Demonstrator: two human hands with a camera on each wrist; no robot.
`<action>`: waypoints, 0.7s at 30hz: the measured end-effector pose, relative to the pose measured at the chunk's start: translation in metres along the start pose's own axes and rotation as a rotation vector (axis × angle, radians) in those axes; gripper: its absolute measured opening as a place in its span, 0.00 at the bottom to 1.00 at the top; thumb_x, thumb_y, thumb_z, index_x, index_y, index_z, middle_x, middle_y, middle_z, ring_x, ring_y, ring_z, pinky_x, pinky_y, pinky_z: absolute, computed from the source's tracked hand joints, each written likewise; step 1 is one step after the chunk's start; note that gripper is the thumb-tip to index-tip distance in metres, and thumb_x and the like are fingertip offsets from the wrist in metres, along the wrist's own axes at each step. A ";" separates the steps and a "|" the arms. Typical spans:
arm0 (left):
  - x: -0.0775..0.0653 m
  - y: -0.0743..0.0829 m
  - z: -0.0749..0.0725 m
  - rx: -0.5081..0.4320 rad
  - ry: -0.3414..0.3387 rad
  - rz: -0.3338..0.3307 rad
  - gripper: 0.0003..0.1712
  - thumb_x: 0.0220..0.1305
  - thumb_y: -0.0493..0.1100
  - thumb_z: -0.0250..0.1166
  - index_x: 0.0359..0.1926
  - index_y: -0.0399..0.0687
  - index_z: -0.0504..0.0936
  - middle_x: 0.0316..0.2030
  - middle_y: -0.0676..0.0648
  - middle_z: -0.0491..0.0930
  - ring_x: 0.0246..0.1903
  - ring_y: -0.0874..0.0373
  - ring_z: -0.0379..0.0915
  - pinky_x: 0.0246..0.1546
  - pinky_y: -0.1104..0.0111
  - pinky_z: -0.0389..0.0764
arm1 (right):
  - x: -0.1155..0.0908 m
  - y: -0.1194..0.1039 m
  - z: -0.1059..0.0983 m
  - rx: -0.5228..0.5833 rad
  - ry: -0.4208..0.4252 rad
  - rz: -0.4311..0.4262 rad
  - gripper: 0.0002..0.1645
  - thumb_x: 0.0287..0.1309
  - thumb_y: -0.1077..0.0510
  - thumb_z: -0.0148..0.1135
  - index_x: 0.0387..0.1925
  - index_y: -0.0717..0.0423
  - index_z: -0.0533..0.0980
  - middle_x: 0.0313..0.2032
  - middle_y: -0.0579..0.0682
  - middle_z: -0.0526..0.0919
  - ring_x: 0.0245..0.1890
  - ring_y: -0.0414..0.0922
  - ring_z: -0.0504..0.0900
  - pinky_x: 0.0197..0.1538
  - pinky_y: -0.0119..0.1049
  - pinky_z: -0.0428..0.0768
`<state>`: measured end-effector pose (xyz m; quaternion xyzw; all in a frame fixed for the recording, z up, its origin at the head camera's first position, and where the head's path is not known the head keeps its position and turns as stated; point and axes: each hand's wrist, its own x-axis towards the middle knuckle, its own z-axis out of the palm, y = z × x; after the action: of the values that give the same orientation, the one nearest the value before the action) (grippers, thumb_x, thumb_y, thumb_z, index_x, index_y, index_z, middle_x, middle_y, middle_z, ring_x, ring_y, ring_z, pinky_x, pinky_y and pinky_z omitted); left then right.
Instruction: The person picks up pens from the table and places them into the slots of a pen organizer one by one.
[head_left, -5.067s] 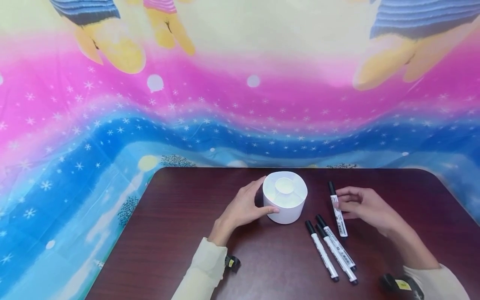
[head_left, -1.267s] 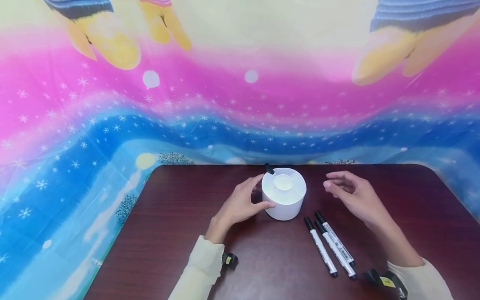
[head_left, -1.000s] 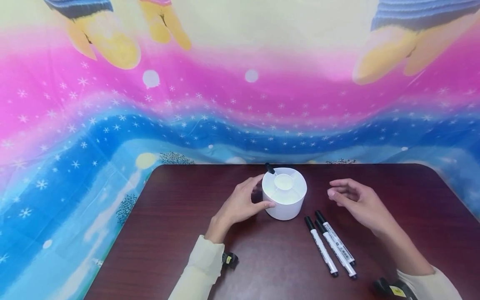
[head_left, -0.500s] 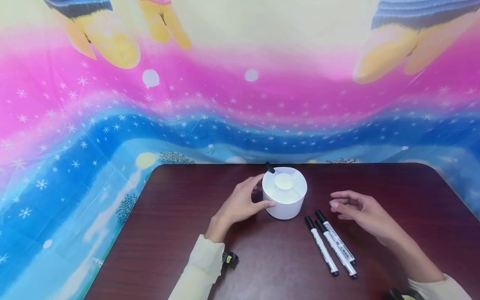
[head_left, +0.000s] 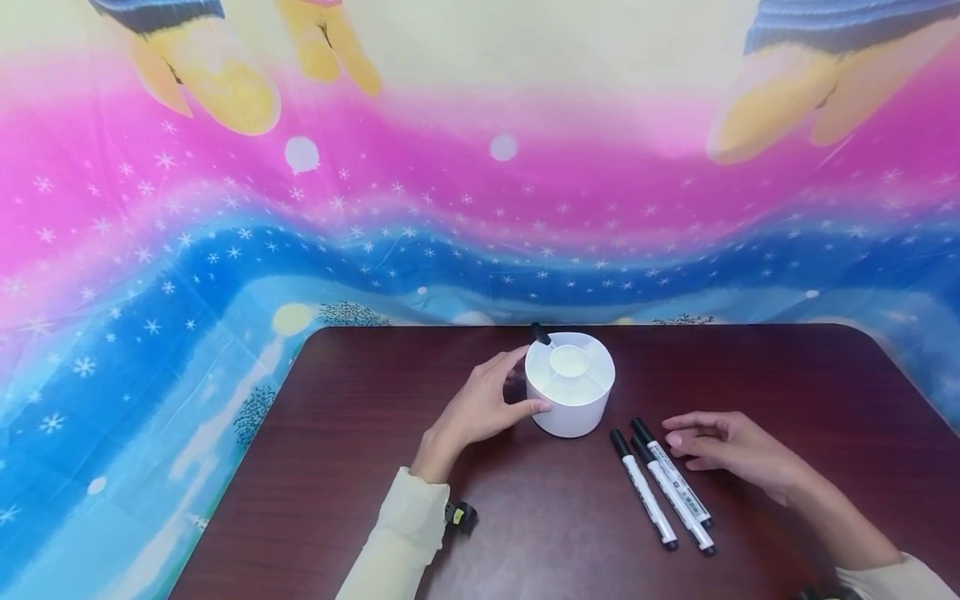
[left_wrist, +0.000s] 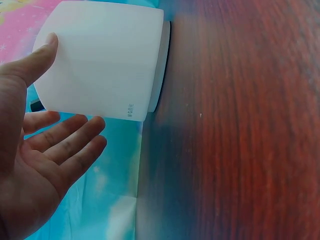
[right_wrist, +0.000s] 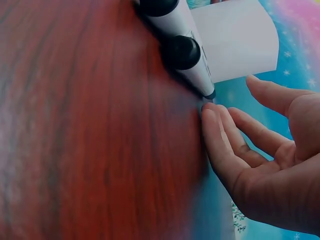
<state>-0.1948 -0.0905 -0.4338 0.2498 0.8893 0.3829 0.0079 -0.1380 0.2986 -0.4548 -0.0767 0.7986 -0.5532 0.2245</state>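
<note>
A white round pen holder [head_left: 573, 419] with inner compartments stands upright on the table. One marker stands in its far-left compartment, only its black cap [head_left: 541, 334] showing above the rim. My left hand [head_left: 487, 406] rests against the holder, thumb on the near side; in the left wrist view its fingers [left_wrist: 75, 145] look fairly straight beside the white wall. Three white markers with black caps lie right of the holder: a left one [head_left: 645, 496], a middle one [head_left: 675, 500] and a right one [head_left: 685, 487]. Just beside the right marker, my right hand [head_left: 738, 450] has loosely bent fingers and holds nothing.
The dark reddish-brown table [head_left: 337, 500] has rounded far corners. Behind it hangs a colourful cloth [head_left: 450, 200] in pink, blue and yellow. A black wrist camera [head_left: 461, 517] sits at the left sleeve.
Earlier my right hand held a marker upright; that marker now stands in the holder. The right hand has since come down nearer the lying markers. My left hand has stayed at the holder.
</note>
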 end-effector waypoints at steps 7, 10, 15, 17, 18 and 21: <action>0.001 -0.001 0.001 0.004 0.002 0.002 0.53 0.62 0.62 0.79 0.82 0.61 0.65 0.70 0.52 0.77 0.61 0.56 0.82 0.64 0.57 0.85 | -0.001 0.004 0.001 0.003 -0.020 0.057 0.36 0.74 0.55 0.68 0.71 0.77 0.70 0.55 0.63 0.88 0.47 0.36 0.89 0.48 0.41 0.92; 0.001 -0.002 0.001 0.014 0.002 0.005 0.53 0.62 0.63 0.79 0.82 0.62 0.64 0.70 0.52 0.77 0.61 0.56 0.82 0.64 0.57 0.85 | -0.002 0.003 0.004 -0.026 -0.011 0.088 0.38 0.70 0.54 0.72 0.70 0.75 0.72 0.50 0.58 0.90 0.45 0.39 0.89 0.45 0.42 0.92; 0.001 -0.001 0.000 0.021 0.002 0.008 0.53 0.62 0.64 0.78 0.82 0.63 0.64 0.70 0.52 0.77 0.62 0.56 0.82 0.64 0.57 0.85 | -0.001 -0.001 0.011 -0.083 0.020 0.122 0.39 0.64 0.54 0.77 0.68 0.73 0.75 0.47 0.56 0.90 0.44 0.45 0.90 0.43 0.43 0.92; 0.000 -0.001 0.001 0.020 0.003 0.009 0.53 0.62 0.64 0.78 0.82 0.63 0.64 0.70 0.52 0.77 0.62 0.56 0.82 0.64 0.57 0.85 | 0.000 -0.003 0.013 -0.111 0.036 0.128 0.39 0.62 0.54 0.79 0.67 0.72 0.76 0.45 0.55 0.90 0.43 0.46 0.90 0.41 0.43 0.92; 0.000 -0.002 0.001 0.021 0.002 0.007 0.53 0.62 0.64 0.78 0.82 0.63 0.64 0.70 0.53 0.77 0.62 0.56 0.82 0.64 0.57 0.85 | 0.001 -0.004 0.015 -0.125 0.043 0.131 0.39 0.61 0.54 0.80 0.66 0.72 0.77 0.44 0.55 0.90 0.42 0.46 0.90 0.41 0.43 0.92; 0.000 -0.002 0.001 0.023 -0.002 -0.002 0.53 0.62 0.65 0.78 0.83 0.63 0.63 0.71 0.53 0.77 0.62 0.56 0.81 0.64 0.57 0.85 | 0.002 -0.006 0.017 -0.161 0.061 0.136 0.37 0.60 0.55 0.81 0.64 0.70 0.79 0.42 0.53 0.90 0.40 0.46 0.90 0.38 0.42 0.92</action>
<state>-0.1955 -0.0908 -0.4362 0.2495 0.8939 0.3724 0.0065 -0.1333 0.2812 -0.4552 -0.0230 0.8503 -0.4728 0.2301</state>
